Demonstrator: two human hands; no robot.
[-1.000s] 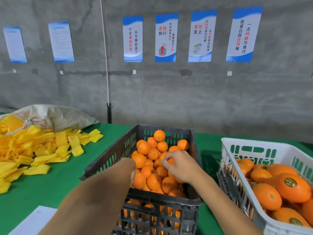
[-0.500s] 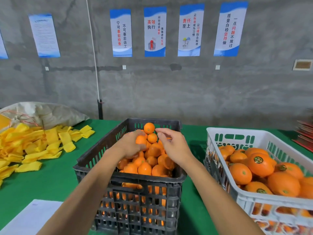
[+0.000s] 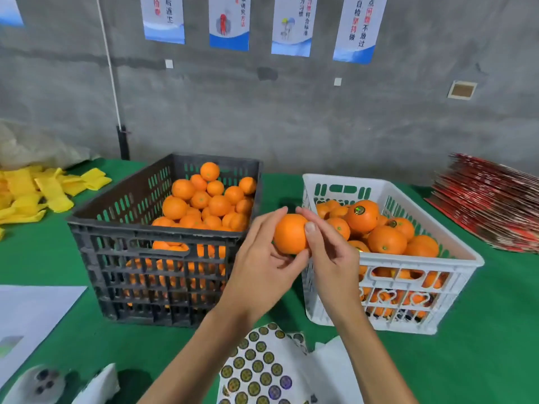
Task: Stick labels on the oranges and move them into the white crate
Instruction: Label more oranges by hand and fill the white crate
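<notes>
An orange [image 3: 289, 234] is held in the air between the two crates. My left hand [image 3: 262, 266] cups it from below and the left, fingers curled round it. My right hand [image 3: 332, 252] grips its right side, thumb pressed on the peel. The black crate [image 3: 116, 237] on the left is piled with unlabelled oranges [image 3: 204, 199]. The white crate [image 3: 455, 258] on the right holds oranges with round stickers [image 3: 376, 228]. A sheet of round labels [image 3: 256, 371] lies on the green table below my arms.
Yellow foam sleeves [image 3: 38, 188] lie at the far left beside a grey sack [image 3: 32, 147]. A stack of red flat cartons [image 3: 495, 202] sits at the right. White paper [image 3: 32, 316] and a label backing sheet [image 3: 40, 383] lie at the near left.
Both hands were in the black crate among the oranges. They have come out toward me and to the right with one orange, held now between the crates. The view has tilted down.
</notes>
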